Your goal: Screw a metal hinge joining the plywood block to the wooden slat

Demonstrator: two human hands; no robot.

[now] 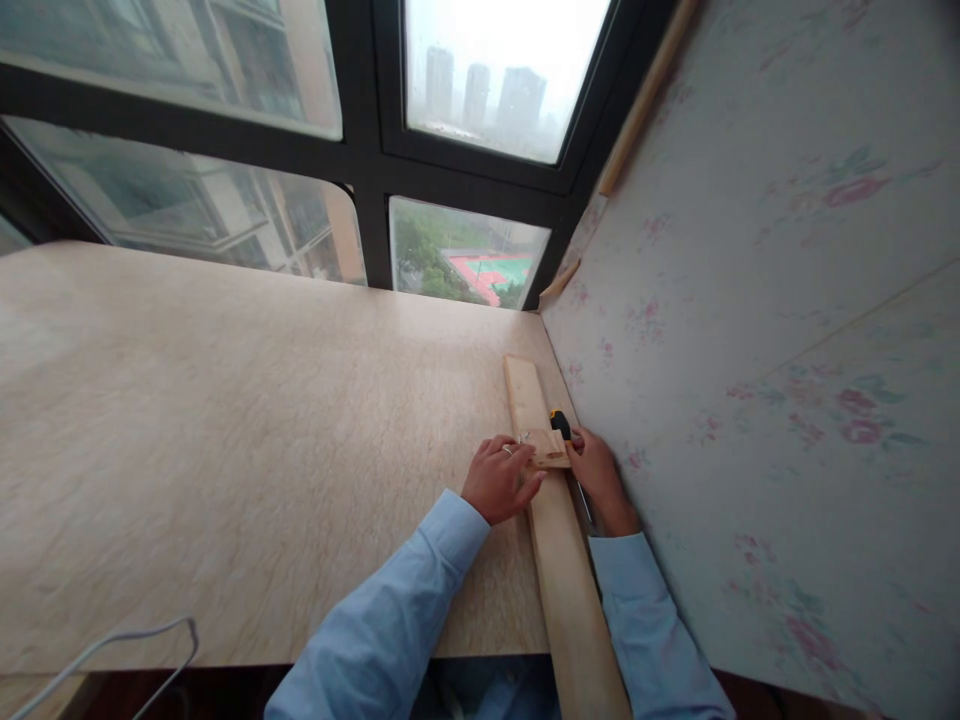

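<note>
A small wooden block (553,452) lies across a long wooden plank (566,575) near the wall. My left hand (501,482), with a ring on one finger, is closed at the block's left end, its fingertips curled onto the wood. Something thin and shiny, too small to make out, shows by those fingertips. At the block's right end my right hand (600,485) grips the edge between thumb and fingers. A screwdriver (559,421) with a black and yellow handle lies along the plank's right side, partly hidden by the block and my right hand.
The plank rests on a pale stone-patterned sill (262,430) and juts past its front edge toward me. A flowered wall (750,400) stands close on the right. Dark-framed windows (465,170) rise behind. A white cable (142,633) loops at the lower left.
</note>
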